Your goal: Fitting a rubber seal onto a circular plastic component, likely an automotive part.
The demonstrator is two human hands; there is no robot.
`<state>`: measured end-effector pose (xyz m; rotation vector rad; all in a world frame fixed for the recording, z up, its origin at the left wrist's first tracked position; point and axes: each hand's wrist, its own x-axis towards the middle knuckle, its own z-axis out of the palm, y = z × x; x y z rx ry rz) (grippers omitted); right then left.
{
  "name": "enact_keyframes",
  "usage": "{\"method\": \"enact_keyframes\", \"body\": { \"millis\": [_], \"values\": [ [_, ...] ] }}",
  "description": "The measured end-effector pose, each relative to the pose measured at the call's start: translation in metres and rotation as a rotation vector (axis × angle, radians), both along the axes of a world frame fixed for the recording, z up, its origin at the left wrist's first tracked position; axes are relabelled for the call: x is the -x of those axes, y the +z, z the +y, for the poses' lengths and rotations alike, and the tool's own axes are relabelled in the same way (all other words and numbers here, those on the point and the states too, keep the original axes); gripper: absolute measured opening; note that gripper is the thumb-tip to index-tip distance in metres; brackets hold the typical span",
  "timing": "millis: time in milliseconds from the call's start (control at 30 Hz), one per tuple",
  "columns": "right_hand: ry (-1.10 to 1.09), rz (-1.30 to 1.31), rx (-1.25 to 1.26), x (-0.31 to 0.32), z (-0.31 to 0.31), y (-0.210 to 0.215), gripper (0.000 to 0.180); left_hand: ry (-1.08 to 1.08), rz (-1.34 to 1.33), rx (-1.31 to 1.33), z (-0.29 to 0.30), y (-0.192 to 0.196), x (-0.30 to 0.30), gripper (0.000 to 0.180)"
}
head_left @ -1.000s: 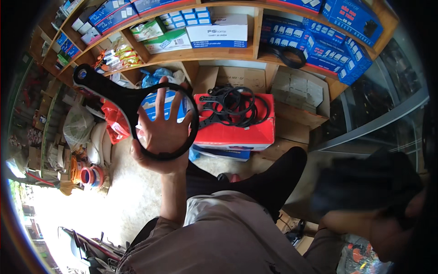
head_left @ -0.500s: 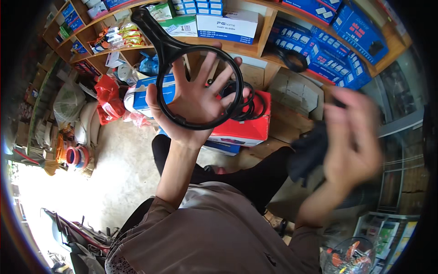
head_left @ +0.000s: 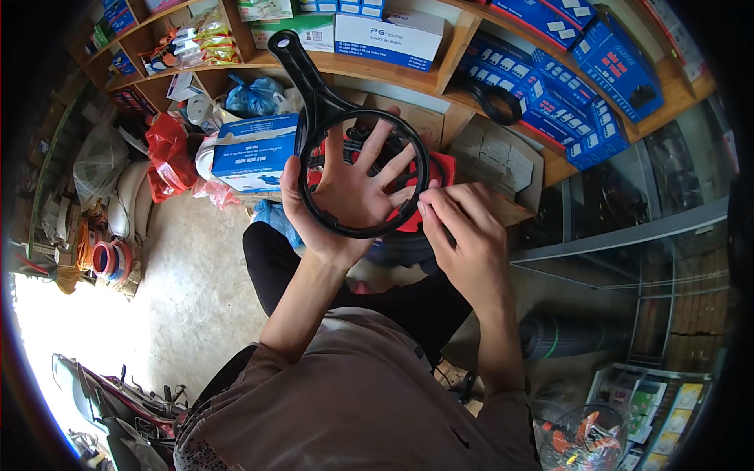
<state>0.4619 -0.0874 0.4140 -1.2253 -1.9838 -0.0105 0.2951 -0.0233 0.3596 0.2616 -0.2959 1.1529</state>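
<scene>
A black plastic filter housing wrench (head_left: 314, 98), a large ring with a flat handle, is in front of me. Its handle points up and left and has a hole at the end. My left hand (head_left: 349, 192) supports the ring from behind, palm up and fingers spread; the palm shows through the ring. The left thumb lies outside the ring's left side. On the ring's right side, my right hand (head_left: 471, 235) pinches at the rim with thumb and forefinger. The right hand's other fingers are curled in.
Beyond my hands stand a blue and white box (head_left: 255, 161) and a red box (head_left: 444, 173). Wooden shelves (head_left: 377, 71) with packaged goods curve along the back. Another black ring-shaped thing (head_left: 496, 104) sits by blue boxes. A glass case (head_left: 613, 235) stands right; a motorbike (head_left: 118, 408) lower left.
My right hand has come in from the far right to the ring's right rim. The wrench and my left hand sit slightly farther right and lower, as the whole view has also shifted.
</scene>
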Motion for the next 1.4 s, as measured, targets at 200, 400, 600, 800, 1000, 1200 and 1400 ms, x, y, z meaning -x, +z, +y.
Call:
{"method": "enact_keyframes", "body": {
  "millis": [200, 400, 600, 800, 1000, 1200, 1400],
  "values": [
    [0.014, -0.006, -0.021, -0.013, 0.02, -0.005, 0.017, -0.013, 0.081, 0.057, -0.005, -0.012, 0.0, 0.067],
    [0.019, -0.137, 0.092, -0.02, 0.008, -0.008, 0.022, -0.065, 0.095, 0.113, -0.004, -0.022, -0.003, 0.066],
    [0.016, -0.072, 0.033, -0.032, 0.024, 0.0, 0.019, -0.157, 0.196, 0.094, -0.018, -0.017, -0.007, 0.066],
    [0.032, 0.045, 0.012, -0.024, 0.023, 0.008, 0.019, -0.13, 0.164, 0.05, -0.019, -0.024, -0.004, 0.071],
    [-0.192, 0.181, 0.146, -0.024, 0.015, 0.007, 0.02, -0.023, 0.275, -0.038, -0.018, -0.023, -0.012, 0.072],
    [-0.088, 0.349, 0.187, -0.02, 0.014, 0.008, 0.021, -0.004, 0.198, -0.076, -0.018, -0.023, -0.01, 0.073],
    [-0.126, 0.224, 0.025, -0.021, 0.013, 0.005, 0.019, -0.028, 0.236, -0.019, -0.022, -0.017, -0.009, 0.069]
  ]
}}
